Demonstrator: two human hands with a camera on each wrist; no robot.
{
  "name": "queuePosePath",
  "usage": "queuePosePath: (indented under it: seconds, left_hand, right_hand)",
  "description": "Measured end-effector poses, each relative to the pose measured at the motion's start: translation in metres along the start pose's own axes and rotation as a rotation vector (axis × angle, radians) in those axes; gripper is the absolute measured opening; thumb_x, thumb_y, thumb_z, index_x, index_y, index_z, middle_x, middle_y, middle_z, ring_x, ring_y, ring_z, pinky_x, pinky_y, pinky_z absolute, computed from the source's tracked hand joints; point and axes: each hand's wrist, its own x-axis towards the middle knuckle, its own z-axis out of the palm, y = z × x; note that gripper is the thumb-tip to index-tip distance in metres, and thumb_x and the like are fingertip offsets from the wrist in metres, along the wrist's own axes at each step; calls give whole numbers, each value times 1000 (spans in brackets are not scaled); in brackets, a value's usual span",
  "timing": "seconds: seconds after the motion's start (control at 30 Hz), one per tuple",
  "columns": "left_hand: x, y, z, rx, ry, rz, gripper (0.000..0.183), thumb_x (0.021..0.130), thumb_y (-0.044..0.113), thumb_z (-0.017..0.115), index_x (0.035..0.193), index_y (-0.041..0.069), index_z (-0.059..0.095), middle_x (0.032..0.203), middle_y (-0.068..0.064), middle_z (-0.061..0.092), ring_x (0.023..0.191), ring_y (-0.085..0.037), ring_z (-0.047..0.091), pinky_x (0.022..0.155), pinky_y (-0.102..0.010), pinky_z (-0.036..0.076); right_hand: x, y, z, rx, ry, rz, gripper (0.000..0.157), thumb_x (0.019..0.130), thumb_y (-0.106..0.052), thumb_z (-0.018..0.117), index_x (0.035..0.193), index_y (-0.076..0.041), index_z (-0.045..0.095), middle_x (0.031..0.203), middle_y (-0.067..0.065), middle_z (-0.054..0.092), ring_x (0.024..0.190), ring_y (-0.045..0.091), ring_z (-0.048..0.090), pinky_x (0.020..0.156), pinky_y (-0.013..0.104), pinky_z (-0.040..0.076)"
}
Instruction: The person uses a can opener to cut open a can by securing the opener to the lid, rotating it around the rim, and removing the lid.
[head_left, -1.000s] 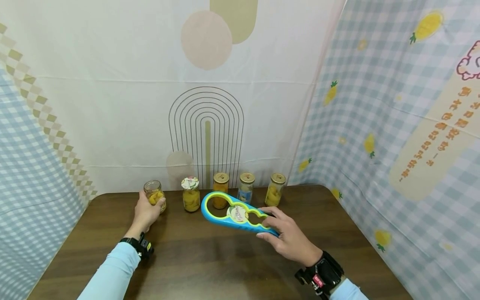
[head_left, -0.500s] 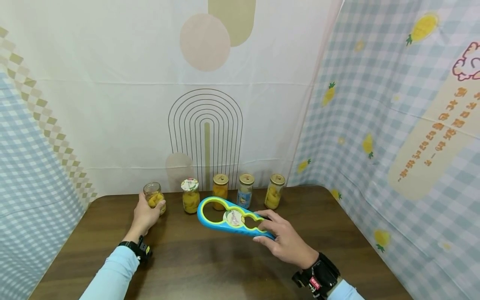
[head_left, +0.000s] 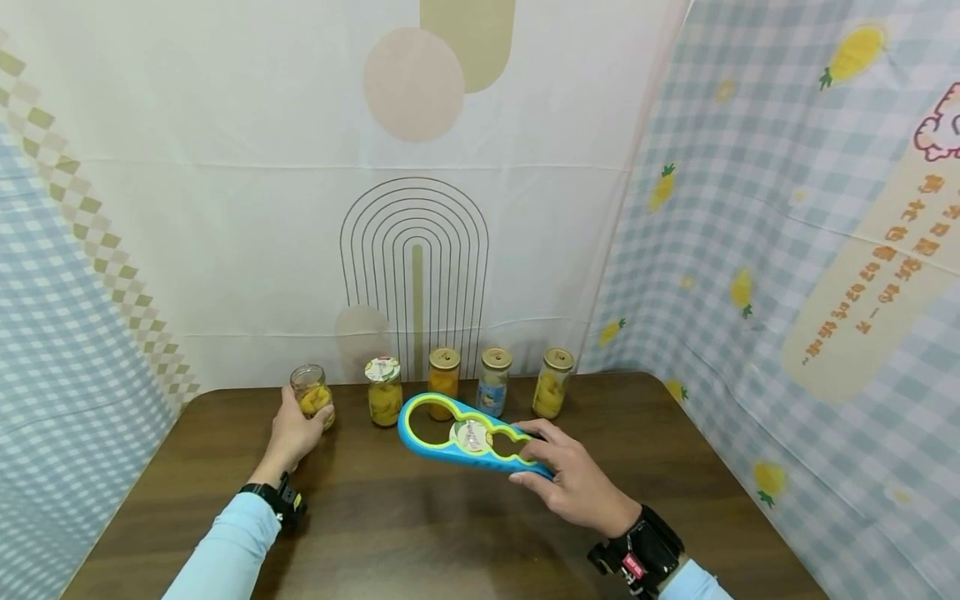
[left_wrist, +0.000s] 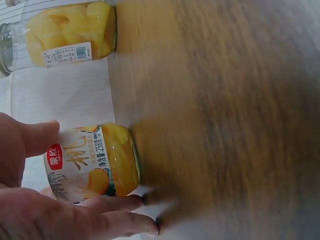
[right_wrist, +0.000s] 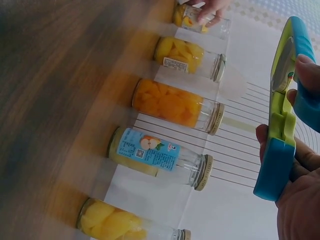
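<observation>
At the left end of the table my left hand (head_left: 294, 429) grips a lidless glass jar (left_wrist: 117, 162) of yellow peaches, its thumb on one side and fingers on the other. The jar stands on the table, with its mouth uncovered. My right hand (head_left: 581, 483) holds a blue and lime-green jar opener (head_left: 442, 451) by its narrow end, above the middle of the table. A round lid (head_left: 472, 435) with a white printed top sits in the opener's middle hole. Part of the opener's handle is hidden by the fingers in the head view.
Along the back edge of the brown table (head_left: 420, 533) stand several capped jars: yellow fruit under a white printed lid (head_left: 384, 403), an orange-fruit jar (right_wrist: 167, 103), a blue-labelled jar (right_wrist: 150, 150) and another yellow-fruit jar (head_left: 551, 393). Cloth hangs behind them (head_left: 255, 250).
My right hand and the jar opener have shifted slightly left and down, uncovering more of the blue-labelled jar. The left hand stays on its jar.
</observation>
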Motion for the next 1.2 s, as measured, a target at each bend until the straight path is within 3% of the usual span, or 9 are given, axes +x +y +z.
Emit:
queuePosePath:
  seconds: [0.27,0.47,0.63,0.77,0.87,1.0,1.2]
  left_hand:
    - [-3,-2,2,8,40,-23,95,101,30,72,165,-2,9,158,-41,38,147,-57,40,121,-69,38]
    - [-20,-2,4,27,87,-89,102,98,35,76,162,-13,12,156,-45,38,146,-60,39,120,-70,39]
    - [-44,4,4,108,19,-93,94,97,47,76,150,-18,33,149,-44,46,136,-58,51,105,-66,52]
    - [-66,16,8,140,-74,-78,96,95,62,73,146,-14,47,152,-41,48,135,-57,53,104,-64,53]
    - [-86,25,18,129,-100,-24,83,93,62,76,135,-7,61,142,-35,62,128,-51,62,103,-61,56]
    - [-111,32,37,64,-97,65,51,93,43,83,118,0,73,118,-19,77,108,-32,75,94,-49,62]
    - [-137,41,64,-101,-132,91,27,91,23,86,107,5,76,102,-3,79,91,-13,73,76,-26,59]
  right_hand:
    - [3,1,-3,-7,14,-29,15,97,-24,81,96,-30,67,144,1,63,118,20,68,84,27,56]
    - [5,0,-4,-22,22,-38,13,98,-28,80,96,-30,67,144,1,63,118,19,67,85,26,56]
    - [6,-1,-5,-36,28,-61,13,98,-28,80,96,-29,67,144,3,63,117,19,67,84,27,55]
    - [7,-3,-6,-41,31,-77,13,97,-27,80,97,-28,67,144,3,63,119,18,66,85,28,55]
    - [8,-4,-6,-40,32,-89,13,97,-25,80,97,-28,67,144,3,63,119,17,66,85,28,55]
    - [9,-7,-7,-43,36,-98,15,97,-24,81,97,-28,67,145,3,62,119,17,65,85,28,56]
    - [9,-9,-7,-42,41,-109,14,98,-26,80,97,-27,67,145,4,63,118,16,65,85,28,57]
